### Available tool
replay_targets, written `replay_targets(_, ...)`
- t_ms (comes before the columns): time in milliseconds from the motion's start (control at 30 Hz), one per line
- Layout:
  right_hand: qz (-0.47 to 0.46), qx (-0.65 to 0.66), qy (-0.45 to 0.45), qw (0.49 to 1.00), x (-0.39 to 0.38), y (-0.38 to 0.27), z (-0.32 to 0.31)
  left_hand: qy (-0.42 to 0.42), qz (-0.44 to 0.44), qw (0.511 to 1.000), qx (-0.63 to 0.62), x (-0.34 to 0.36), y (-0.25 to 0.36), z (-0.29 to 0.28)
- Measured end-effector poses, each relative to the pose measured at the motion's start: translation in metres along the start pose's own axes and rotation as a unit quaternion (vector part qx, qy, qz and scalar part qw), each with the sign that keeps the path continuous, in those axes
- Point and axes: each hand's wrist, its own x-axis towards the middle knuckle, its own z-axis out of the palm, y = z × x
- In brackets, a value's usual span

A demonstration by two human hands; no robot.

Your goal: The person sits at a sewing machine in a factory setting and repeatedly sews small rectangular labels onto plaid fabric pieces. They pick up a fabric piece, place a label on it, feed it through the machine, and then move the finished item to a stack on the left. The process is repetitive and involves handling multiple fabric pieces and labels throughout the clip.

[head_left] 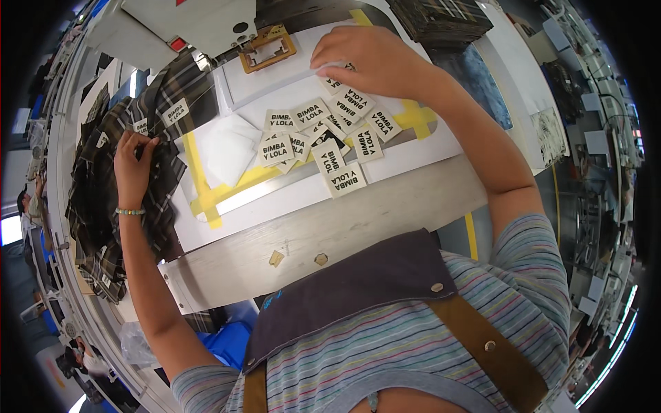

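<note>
My left hand (134, 168) is closed, its fingers pinching the edge of a dark plaid fabric piece (96, 186) in the heap at the left. My right hand (379, 62) reaches across the worktable, thumb and fingers pinched on a thin white sheet (321, 66). Under and beside it lie several small cream labels (310, 113) with black print, scattered and overlapping. Above these is a sewing machine head (206, 20) with a brass-coloured rectangular clamp frame (268, 51). A printed label (175, 111) lies on plaid fabric beside the machine.
Yellow tape (203, 199) borders the work surface, with white sheets (231, 148) lying inside it. A stack of dark plaid pieces (444, 20) stands at the back right. Two small tan scraps (277, 258) rest on the table's near edge. Below hangs a blue bag (231, 344).
</note>
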Motion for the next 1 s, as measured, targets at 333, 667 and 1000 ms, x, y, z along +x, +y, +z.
replay_targets(333,-0.198,-0.054,-0.035,0.978,0.045,-0.072,0.051,-0.027,0.133,0.982,-0.134,0.044,0.123,0.018)
replay_targets(667,-0.082,0.005,-0.031,0.996,0.051,-0.066,0.067,-0.054,0.134,0.944,-0.296,0.055,0.104,0.073)
replay_targets(1000,0.021,0.082,-0.056,0.995,0.060,-0.071,0.080,-0.149,0.232,0.942,-0.192,0.016,0.124,0.033)
